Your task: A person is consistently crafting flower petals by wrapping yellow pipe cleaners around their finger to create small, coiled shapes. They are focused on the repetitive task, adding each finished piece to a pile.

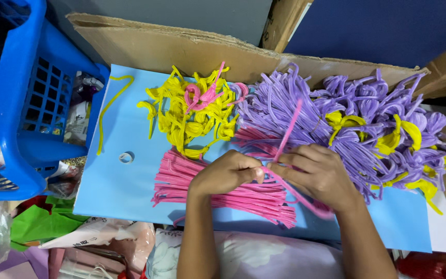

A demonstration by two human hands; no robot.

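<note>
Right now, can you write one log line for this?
left hand + right hand: pinching thin fuzzy pink pipe cleaner | under: pink bundle | on: light blue sheet

pink stem [287, 135]: one thin fuzzy wire, pinched between both hands, upper end slanting up over the purple pile, lower end trailing down to the right.
pink bundle [223, 191]: straight stems lying side by side on the blue sheet, partly under the hands.

One head-worn camera looks steeply down, close over the blue sheet [114, 170].
</note>
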